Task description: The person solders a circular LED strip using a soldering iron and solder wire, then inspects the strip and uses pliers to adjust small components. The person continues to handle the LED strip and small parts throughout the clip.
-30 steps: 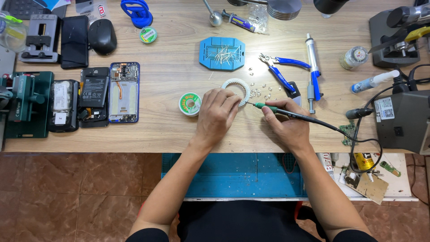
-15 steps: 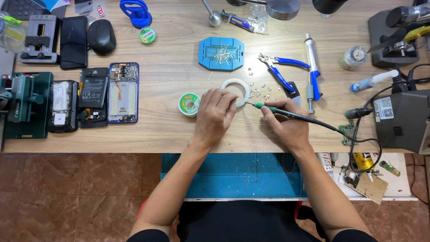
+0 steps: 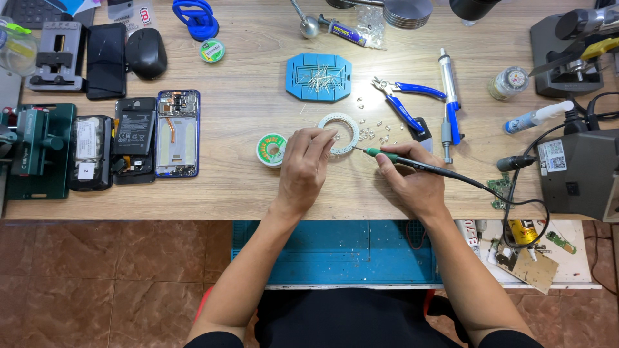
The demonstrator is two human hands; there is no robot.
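While the white ring-shaped circuit board (image 3: 340,133) lies flat on the pale wooden workbench (image 3: 245,187), the person's left hand (image 3: 304,166) rests palm down over its near-left edge, fingers bent and close together, fingertips touching the ring; whether they pinch anything is hidden. The right hand (image 3: 412,183), just right of the ring, pinches a slim soldering iron with a green collar and black handle (image 3: 412,164) like a pen, its fine tip reaching the ring's near-right rim. A black cable runs from the handle to the grey soldering station (image 3: 580,174), well right of the ring. Just left of the ring sits a small green-and-white spool of solder wire (image 3: 271,149). Small metal bits (image 3: 374,132) are scattered just right of the ring, and blue-handled cutters (image 3: 403,103) lie beyond them. Behind the ring is a blue octagonal parts tray (image 3: 319,77). Far left of the ring lie opened phones (image 3: 155,133) with exposed insides.
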